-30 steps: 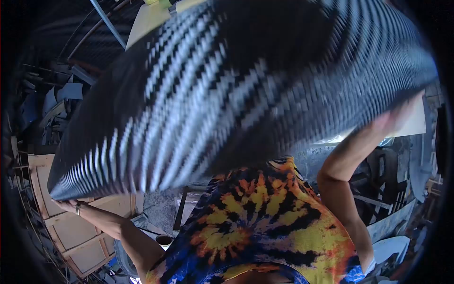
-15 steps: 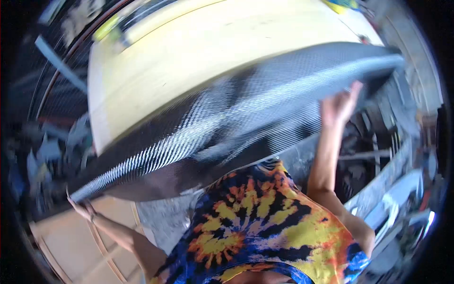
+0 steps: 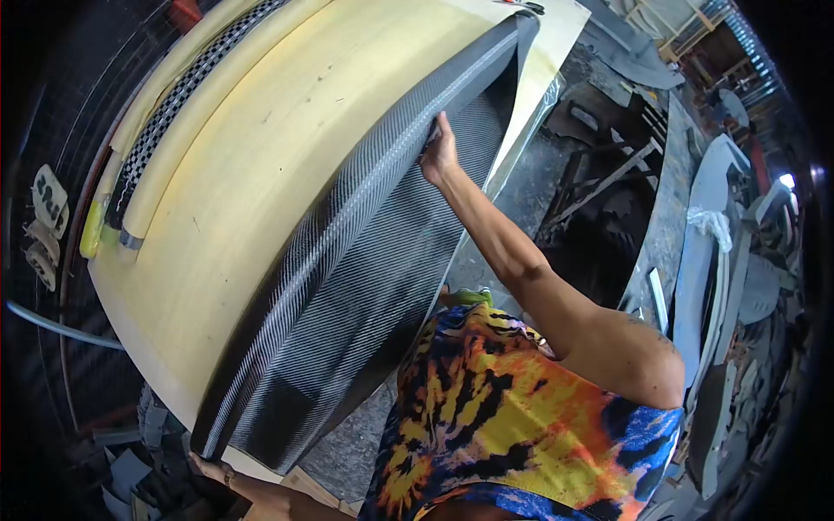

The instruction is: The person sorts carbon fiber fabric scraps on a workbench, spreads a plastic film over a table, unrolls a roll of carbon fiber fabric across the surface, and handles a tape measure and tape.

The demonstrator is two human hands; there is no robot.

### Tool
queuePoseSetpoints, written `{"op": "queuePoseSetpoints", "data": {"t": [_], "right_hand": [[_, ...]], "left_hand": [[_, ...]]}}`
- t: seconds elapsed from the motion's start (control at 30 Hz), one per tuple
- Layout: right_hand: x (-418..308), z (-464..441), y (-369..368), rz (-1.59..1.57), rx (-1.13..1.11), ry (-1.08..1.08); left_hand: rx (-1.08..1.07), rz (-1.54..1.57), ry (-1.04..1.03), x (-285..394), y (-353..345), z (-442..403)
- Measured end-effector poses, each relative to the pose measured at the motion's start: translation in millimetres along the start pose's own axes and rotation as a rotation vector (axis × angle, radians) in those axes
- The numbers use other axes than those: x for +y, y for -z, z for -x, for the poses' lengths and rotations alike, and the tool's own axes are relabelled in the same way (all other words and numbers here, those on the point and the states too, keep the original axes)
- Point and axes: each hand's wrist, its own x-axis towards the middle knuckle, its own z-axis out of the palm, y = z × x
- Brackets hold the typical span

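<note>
A long, curved carbon-fibre panel [image 3: 365, 286] with a glossy dark weave stretches across the near side of a pale tabletop [image 3: 252, 148]. A raised ridge runs along its length, and its hollow side faces my body. My right hand [image 3: 440, 156] grips the panel along its ridge toward the far end, thumb up, the other fingers partly hidden by the panel. At the near lower-left end, my left hand [image 3: 211, 469] is closed around the corner, with some fingers hidden beneath it.
Rolls of yellowish material [image 3: 187, 113] and a black-and-white checkered roll [image 3: 169, 113] lie along the tabletop's left side. A small red-and-black tool [image 3: 526, 7] sits at its far edge. Grey moulded panels [image 3: 708, 243], scraps and a dark frame [image 3: 599, 187] crowd the right.
The panel has turned from lying nearly crosswise to a steeper diagonal, its hollow side now facing me. It is now over the tabletop's near side, and both hands still hold it.
</note>
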Motion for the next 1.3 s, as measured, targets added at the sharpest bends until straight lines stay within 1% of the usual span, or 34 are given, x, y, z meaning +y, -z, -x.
{"op": "queuePoseSetpoints", "data": {"t": [0.07,0.1,0.17,0.2,0.23,0.27,0.3,0.33,0.37,0.4,0.43,0.47,0.5,0.53,0.57,0.6,0.63,0.67,0.7,0.73,0.8,0.83,0.87,0.9,0.93,1.0,1.03,1.07,1.1,1.13,1.2,1.27,1.3], "right_hand": [[8,-2,0,-0.014,-0.009,-0.030],[10,0,3,0.050,0.034,-0.099],[5,10,10,0.230,0.047,-0.162],[5,5,21,0.287,0.082,-0.196],[0,10,28,0.370,0.047,-0.181],[-3,16,35,0.455,0.018,-0.167],[-9,24,38,0.575,0.057,-0.130],[-10,17,57,0.807,0.019,0.005],[-17,14,68,1.041,-0.018,0.143],[-28,11,76,1.252,-0.006,0.186],[-33,3,89,1.499,0.013,0.382],[-39,-8,101,1.744,0.027,0.589],[-49,-21,108,1.794,0.063,0.672],[-63,-30,104,1.799,0.154,0.704],[-76,-38,100,1.804,0.243,0.744],[-84,-54,93,1.791,0.272,0.739],[-90,-66,90,1.774,0.272,0.758],[-95,-80,91,1.803,0.303,0.806],[-101,-94,91,1.830,0.336,0.858],[-104,-106,91,1.843,0.305,0.811],[-107,-119,94,1.886,0.251,0.792],[11,-63,73,1.903,0.198,0.716],[19,-67,72,1.868,0.217,0.698],[21,-68,65,1.835,0.243,0.732],[30,-64,66,1.800,0.252,0.717],[42,-49,69,1.720,0.232,0.652],[44,-36,71,1.670,0.202,0.594],[85,11,76,1.619,0.172,0.527],[86,25,81,1.549,0.163,0.510],[88,39,86,1.512,0.156,0.536],[90,63,90,1.416,0.150,0.571],[81,81,91,1.396,0.124,0.584],[86,101,88,1.368,0.131,0.579]], "left_hand": [[0.035,-0.184,0.007,-2,-3,-6],[0.118,-0.274,-0.017,-5,-5,-4],[0.183,-0.724,-0.295,-14,-9,3],[0.102,-0.870,-0.313,-23,-4,-4],[0.083,-0.872,-0.312,-34,10,-20],[0.118,-0.827,-0.310,-47,25,-42],[0.154,-0.779,-0.302,-61,32,-56],[0.192,-0.729,-0.292,-75,28,-61],[0.345,-1.049,-0.115,-55,7,-26],[0.362,-1.088,-0.270,-30,-28,12],[0.384,-1.116,-0.430,-9,-71,47],[0.258,-0.892,-0.562,-18,-96,62],[0.119,-0.880,-0.768,-45,-109,45],[-0.129,-0.738,-0.849,-39,-157,84],[-0.292,-0.672,-0.843,-33,-210,140],[-0.317,-0.783,-0.632,4,-267,209],[-0.508,-0.773,-0.780,-14,-299,223],[-0.648,-0.714,-0.795,-21,-338,256],[-0.726,-0.812,-0.961,-30,-372,276],[-0.808,-0.829,-1.036,-24,-405,305],[-0.801,-0.951,-1.095,-31,-463,343],[-0.816,-1.117,-1.006,-63,-387,268],[-0.807,-1.155,-0.979,-78,-411,261],[-0.798,-1.200,-0.954,-84,-427,251],[-0.782,-1.276,-0.943,-90,-431,241],[-0.779,-1.318,-0.813,-83,-419,232],[-0.724,-1.334,-0.827,-77,-406,233],[-0.703,-1.359,-0.843,-86,-345,213],[-0.665,-1.344,-0.895,-83,-334,215],[-0.651,-1.370,-0.906,-80,-319,216],[-0.595,-1.400,-0.994,-75,-291,224],[-0.607,-1.440,-0.965,-65,-275,237],[-0.590,-1.431,-0.951,-59,-256,241]]}}
